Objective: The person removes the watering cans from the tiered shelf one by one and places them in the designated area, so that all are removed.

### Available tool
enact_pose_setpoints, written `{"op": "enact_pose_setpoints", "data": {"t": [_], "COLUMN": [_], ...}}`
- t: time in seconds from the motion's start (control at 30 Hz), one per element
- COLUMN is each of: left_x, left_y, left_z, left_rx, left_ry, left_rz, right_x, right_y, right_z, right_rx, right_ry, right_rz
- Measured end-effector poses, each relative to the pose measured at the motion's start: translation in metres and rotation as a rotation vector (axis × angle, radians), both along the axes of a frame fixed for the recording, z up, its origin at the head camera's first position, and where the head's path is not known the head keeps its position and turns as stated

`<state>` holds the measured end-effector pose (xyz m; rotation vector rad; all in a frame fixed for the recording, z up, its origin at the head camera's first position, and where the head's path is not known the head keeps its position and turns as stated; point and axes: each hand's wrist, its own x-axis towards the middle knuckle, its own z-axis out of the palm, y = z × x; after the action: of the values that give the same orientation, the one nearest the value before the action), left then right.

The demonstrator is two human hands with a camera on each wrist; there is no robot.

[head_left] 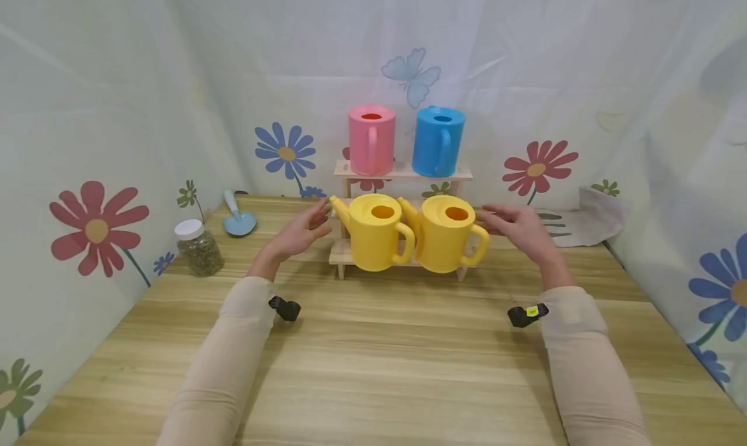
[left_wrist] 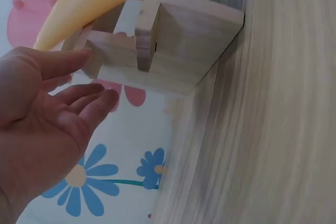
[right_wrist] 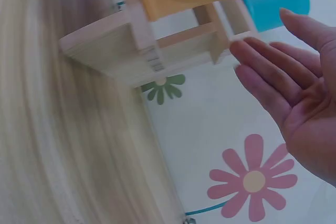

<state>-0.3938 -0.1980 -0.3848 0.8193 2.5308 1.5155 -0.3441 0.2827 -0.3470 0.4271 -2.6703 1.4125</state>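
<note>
Two yellow watering cans stand side by side on the lower step of a small wooden shelf, spouts toward the left. My left hand is beside the spout of the left yellow watering can, fingers relaxed and holding nothing. On the other side, my right hand is near the handle of the right yellow watering can, its fingers extended and nothing in its grasp. A pink watering can and a blue watering can sit on the upper step. Both wrist views show bare palms beside the shelf ends.
At the left stand a jar with a white lid and dried green bits, and a light blue hand trowel. A grey cloth lies at the back right. Flower-printed curtains enclose the wooden table.
</note>
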Motion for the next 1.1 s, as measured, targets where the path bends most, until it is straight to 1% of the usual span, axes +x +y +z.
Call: {"op": "enact_pose_setpoints", "data": {"t": [0.07, 0.17, 0.33, 0.47, 0.57, 0.63, 0.7, 0.87, 1.0, 1.1], "left_x": [0.0, -0.002, -0.003, -0.002, -0.002, -0.003, -0.005, -0.008, -0.007, -0.005], "left_y": [0.005, 0.012, 0.019, 0.023, 0.025, 0.026, 0.027, 0.028, 0.028, 0.028], "left_z": [0.0, -0.003, -0.006, -0.008, -0.012, -0.014, -0.016, -0.018, -0.018, -0.017], "left_rx": [0.046, 0.115, 0.194, 0.217, 0.256, 0.285, 0.301, 0.295, 0.301, 0.314], "left_ry": [-0.003, -0.022, -0.052, -0.063, -0.104, -0.13, -0.14, -0.135, -0.137, -0.152], "left_rz": [-0.022, -0.05, -0.056, -0.031, -0.004, 0.015, 0.03, 0.053, 0.056, 0.06], "right_x": [0.003, 0.006, 0.01, 0.015, 0.019, 0.022, 0.025, 0.029, 0.028, 0.026], "right_y": [0.001, 0.002, 0.002, 0.004, 0.005, 0.003, 0.001, -0.005, -0.011, -0.015], "right_z": [0.005, 0.011, 0.016, 0.022, 0.027, 0.03, 0.034, 0.04, 0.039, 0.037], "right_rx": [-0.024, -0.039, -0.053, -0.06, -0.059, -0.032, 0.007, 0.102, 0.14, 0.154], "right_ry": [-0.047, -0.082, -0.072, -0.05, -0.034, -0.024, -0.016, -0.026, -0.036, -0.035], "right_rz": [-0.007, -0.006, 0.051, 0.111, 0.142, 0.151, 0.149, 0.136, 0.14, 0.159]}}
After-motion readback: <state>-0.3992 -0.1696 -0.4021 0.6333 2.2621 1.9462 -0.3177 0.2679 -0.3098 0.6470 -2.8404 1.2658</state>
